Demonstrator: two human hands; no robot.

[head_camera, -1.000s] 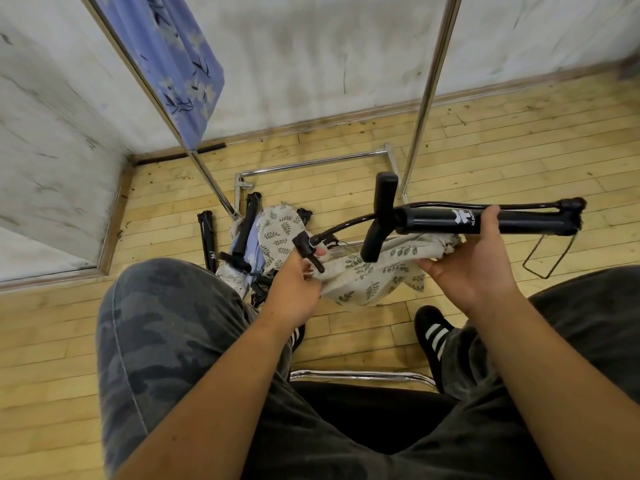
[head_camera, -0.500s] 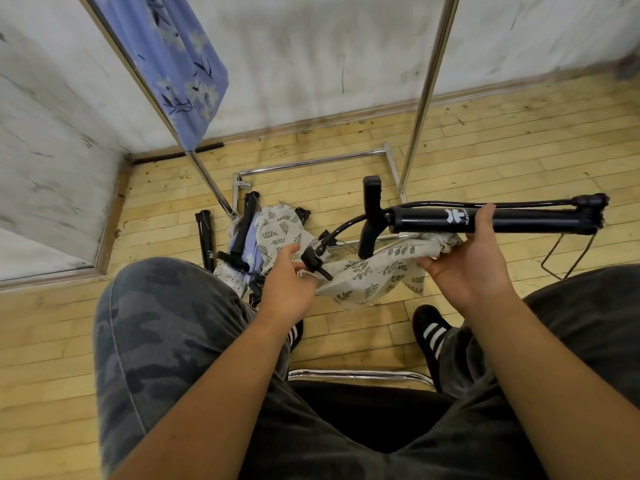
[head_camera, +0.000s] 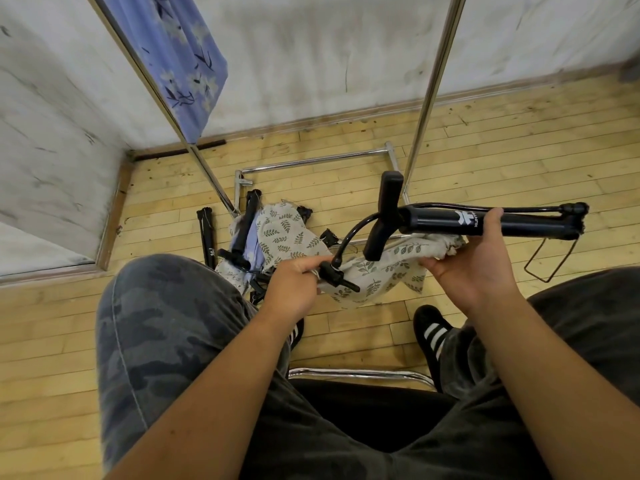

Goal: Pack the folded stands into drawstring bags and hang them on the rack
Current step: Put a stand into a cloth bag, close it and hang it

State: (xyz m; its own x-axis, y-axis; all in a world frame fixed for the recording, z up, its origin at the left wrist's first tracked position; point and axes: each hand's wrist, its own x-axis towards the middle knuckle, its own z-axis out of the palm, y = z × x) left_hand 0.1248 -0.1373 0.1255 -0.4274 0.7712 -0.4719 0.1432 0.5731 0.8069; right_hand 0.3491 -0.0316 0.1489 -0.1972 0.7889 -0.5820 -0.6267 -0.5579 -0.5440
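Note:
I sit facing the rack. My right hand [head_camera: 474,268] grips a black folded stand [head_camera: 519,221], held level above the floor, with a T-shaped handle and a thin black hose curving off its left end. Under it hangs a beige leaf-print drawstring bag [head_camera: 381,271], pinched against the stand by the same hand. My left hand [head_camera: 294,285] is closed on the bag's left edge, beside the hose's end piece. A blue flowered bag [head_camera: 180,57] hangs on the rack's left pole.
The chrome rack [head_camera: 426,98] stands ahead with its base bars [head_camera: 311,164] on the wooden floor. At its foot lies a pile of more bags [head_camera: 280,226] and black stands [head_camera: 206,233]. My knees and shoes flank a chrome chair rail [head_camera: 360,374].
The stand has wobbled slightly sideways in my right hand. My left hand's fingers have closed on the bag's edge by the hose end.

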